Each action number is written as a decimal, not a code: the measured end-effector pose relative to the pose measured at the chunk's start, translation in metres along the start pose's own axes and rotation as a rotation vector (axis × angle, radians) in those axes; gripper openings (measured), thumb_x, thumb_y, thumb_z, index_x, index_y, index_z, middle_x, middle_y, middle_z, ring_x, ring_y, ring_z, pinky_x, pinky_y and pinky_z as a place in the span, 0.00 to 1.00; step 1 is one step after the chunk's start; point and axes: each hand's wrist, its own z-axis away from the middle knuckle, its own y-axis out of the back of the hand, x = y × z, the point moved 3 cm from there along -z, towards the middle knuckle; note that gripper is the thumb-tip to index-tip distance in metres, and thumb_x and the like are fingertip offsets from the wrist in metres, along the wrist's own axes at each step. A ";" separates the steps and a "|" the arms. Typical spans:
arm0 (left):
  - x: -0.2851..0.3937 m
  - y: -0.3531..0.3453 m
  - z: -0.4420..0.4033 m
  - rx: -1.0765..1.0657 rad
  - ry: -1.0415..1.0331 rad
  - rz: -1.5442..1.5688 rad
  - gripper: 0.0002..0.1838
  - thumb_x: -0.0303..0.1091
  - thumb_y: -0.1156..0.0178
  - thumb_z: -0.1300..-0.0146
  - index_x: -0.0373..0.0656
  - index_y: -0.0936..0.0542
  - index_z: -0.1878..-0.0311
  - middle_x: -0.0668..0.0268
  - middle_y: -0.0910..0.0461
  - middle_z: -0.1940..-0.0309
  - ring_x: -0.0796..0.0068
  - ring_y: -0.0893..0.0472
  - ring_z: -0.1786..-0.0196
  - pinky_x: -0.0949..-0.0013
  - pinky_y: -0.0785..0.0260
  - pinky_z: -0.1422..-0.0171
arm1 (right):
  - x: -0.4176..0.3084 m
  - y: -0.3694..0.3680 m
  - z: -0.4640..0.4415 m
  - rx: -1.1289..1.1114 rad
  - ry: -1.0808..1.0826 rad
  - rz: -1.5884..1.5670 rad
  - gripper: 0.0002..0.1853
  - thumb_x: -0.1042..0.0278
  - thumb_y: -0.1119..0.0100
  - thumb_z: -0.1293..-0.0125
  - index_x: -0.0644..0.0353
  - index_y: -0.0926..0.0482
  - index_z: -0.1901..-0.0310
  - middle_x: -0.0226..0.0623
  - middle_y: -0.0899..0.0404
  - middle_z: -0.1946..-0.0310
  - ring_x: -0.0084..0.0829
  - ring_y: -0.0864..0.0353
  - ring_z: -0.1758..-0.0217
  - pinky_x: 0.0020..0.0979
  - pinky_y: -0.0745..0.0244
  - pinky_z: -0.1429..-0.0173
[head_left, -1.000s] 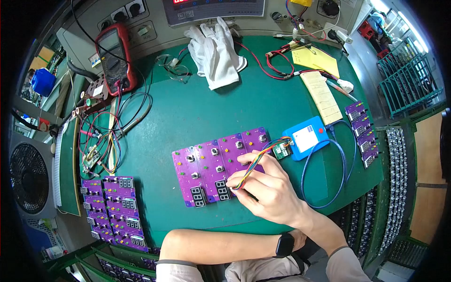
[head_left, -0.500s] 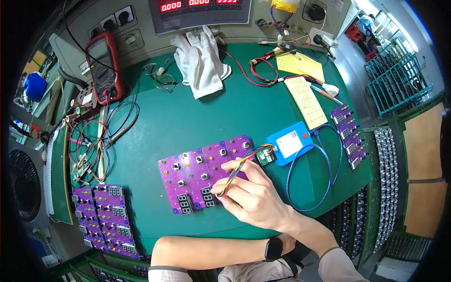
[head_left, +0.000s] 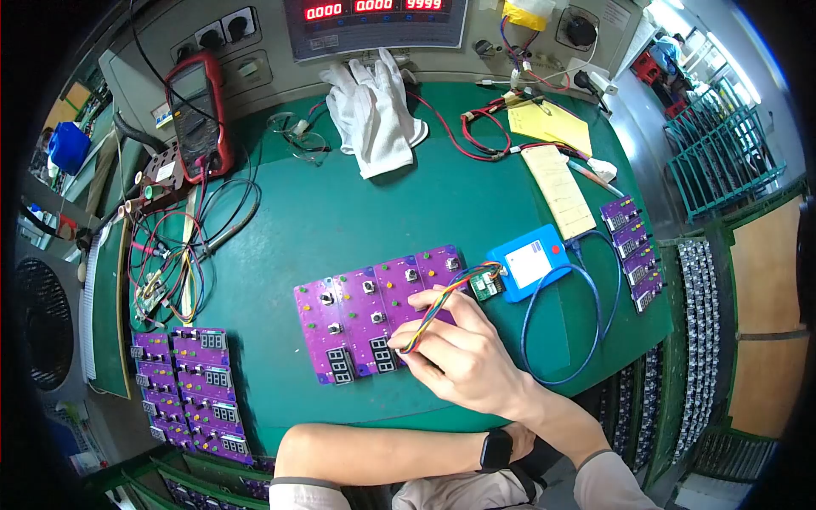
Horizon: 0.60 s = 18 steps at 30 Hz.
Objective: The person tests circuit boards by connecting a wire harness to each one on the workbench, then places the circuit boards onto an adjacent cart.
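My right hand (head_left: 455, 348) pinches the end of a multicoloured wire bundle (head_left: 432, 313) over a purple circuit board panel (head_left: 348, 306), beside one of its black digit displays (head_left: 382, 355). The bundle runs to a small green board (head_left: 487, 285) joined to a blue device (head_left: 529, 262) with a white label. The connector tip is mostly hidden by my fingers. My left forearm lies along the table's front edge, a dark watch on its wrist; my left hand (head_left: 520, 442) is largely hidden beneath my right forearm, its fingers not clear.
Stacked purple boards (head_left: 204, 387) lie at left, more (head_left: 633, 253) at right. A red multimeter (head_left: 200, 119), tangled leads, white gloves (head_left: 374, 119), yellow paper (head_left: 551, 126) and a power supply display (head_left: 374, 21) are behind. A blue cable (head_left: 523, 327) loops at right.
The camera view has shifted. My right hand stays over the panel with the wire bundle still in its fingers; my left arm keeps its place.
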 end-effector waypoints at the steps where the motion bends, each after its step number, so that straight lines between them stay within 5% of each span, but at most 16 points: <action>1: -0.002 0.004 0.000 0.009 -0.008 0.000 0.23 0.37 0.41 0.39 0.37 0.14 0.44 0.59 0.14 0.46 0.56 0.16 0.43 0.57 0.23 0.38 | 0.000 0.000 0.000 -0.001 -0.001 -0.002 0.13 0.78 0.26 0.47 0.58 0.13 0.59 0.30 0.13 0.58 0.44 0.21 0.40 0.47 0.25 0.35; 5: -0.009 0.014 -0.003 0.040 -0.016 -0.012 0.22 0.36 0.41 0.39 0.37 0.14 0.44 0.59 0.14 0.46 0.56 0.16 0.42 0.57 0.23 0.38 | -0.002 0.001 -0.001 -0.003 0.001 0.002 0.12 0.78 0.26 0.46 0.58 0.13 0.59 0.31 0.13 0.59 0.44 0.21 0.40 0.46 0.25 0.36; 8: -0.003 -0.006 -0.011 -0.164 -0.119 0.101 0.20 0.34 0.41 0.39 0.38 0.13 0.46 0.60 0.14 0.45 0.56 0.16 0.40 0.57 0.25 0.32 | -0.002 0.000 -0.001 -0.009 -0.030 -0.017 0.06 0.75 0.30 0.40 0.61 0.15 0.61 0.32 0.13 0.59 0.43 0.22 0.38 0.48 0.30 0.31; 11: 0.000 -0.020 -0.011 -0.097 -0.157 -0.092 0.18 0.32 0.40 0.39 0.39 0.12 0.48 0.61 0.14 0.43 0.56 0.18 0.37 0.56 0.31 0.26 | -0.001 0.001 -0.001 0.005 -0.001 0.010 0.09 0.76 0.27 0.43 0.58 0.13 0.60 0.31 0.13 0.60 0.44 0.21 0.40 0.44 0.25 0.36; 18: -0.022 0.000 -0.017 -0.261 -0.358 0.083 0.19 0.35 0.41 0.37 0.38 0.13 0.46 0.55 0.17 0.39 0.52 0.22 0.32 0.45 0.37 0.22 | -0.002 0.000 0.000 0.007 0.004 0.022 0.08 0.75 0.26 0.42 0.58 0.13 0.61 0.31 0.13 0.60 0.43 0.22 0.39 0.44 0.26 0.35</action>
